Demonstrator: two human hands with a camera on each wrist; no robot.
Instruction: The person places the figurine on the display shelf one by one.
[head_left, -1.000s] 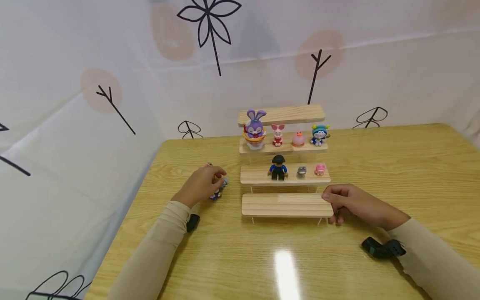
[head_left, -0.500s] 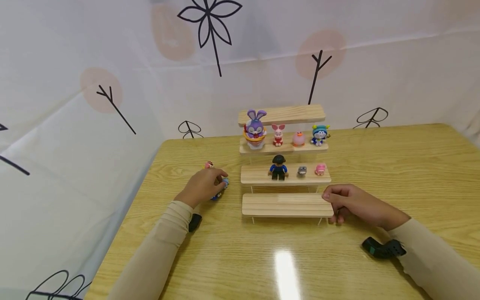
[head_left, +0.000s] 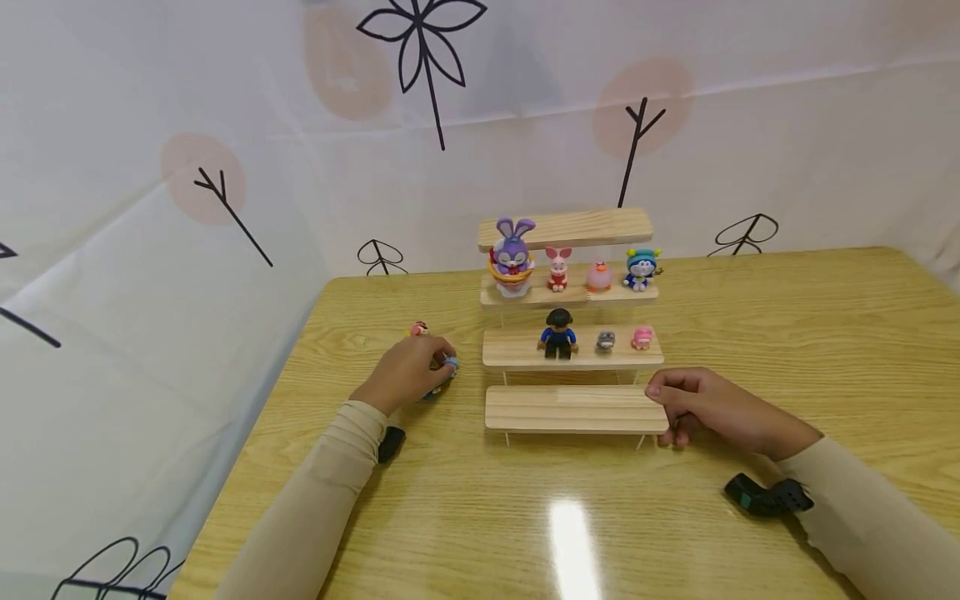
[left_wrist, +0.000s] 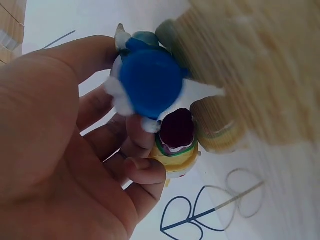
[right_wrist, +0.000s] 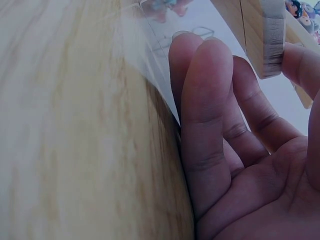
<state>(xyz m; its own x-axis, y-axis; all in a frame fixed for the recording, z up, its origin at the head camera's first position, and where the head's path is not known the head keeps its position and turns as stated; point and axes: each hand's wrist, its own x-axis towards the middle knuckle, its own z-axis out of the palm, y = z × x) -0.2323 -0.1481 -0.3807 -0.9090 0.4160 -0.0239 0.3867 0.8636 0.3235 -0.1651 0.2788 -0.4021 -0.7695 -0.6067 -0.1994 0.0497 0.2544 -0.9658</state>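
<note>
My left hand (head_left: 405, 371) pinches a small blue-and-white figurine (left_wrist: 152, 82) between thumb and fingers, left of the wooden tiered shelf (head_left: 573, 410). The left wrist view shows this figurine's round blue underside; in the head view the hand hides most of it. Close by stands a second figurine (left_wrist: 172, 159), yellow with a dark base, whose pinkish top shows behind the hand in the head view. At the lowest board's right end, my right hand (head_left: 716, 412) has its thumb on the edge and its fingers curled beneath. The right wrist view shows the board end (right_wrist: 272, 45) between thumb and index finger.
On the third tier stand a purple rabbit figurine (head_left: 512, 254), a piglet (head_left: 557, 271), a pink bird (head_left: 599, 277) and a blue-hatted figure (head_left: 641, 271). The second tier bears a black-capped toy man (head_left: 558, 335), a small grey figure (head_left: 605, 340) and a pink one (head_left: 642, 337).
My left hand has shifted slightly right, and the figurine's blue top has come up beside the thumb. More of the pinkish figurine behind it shows. My right hand has stayed at the board.
</note>
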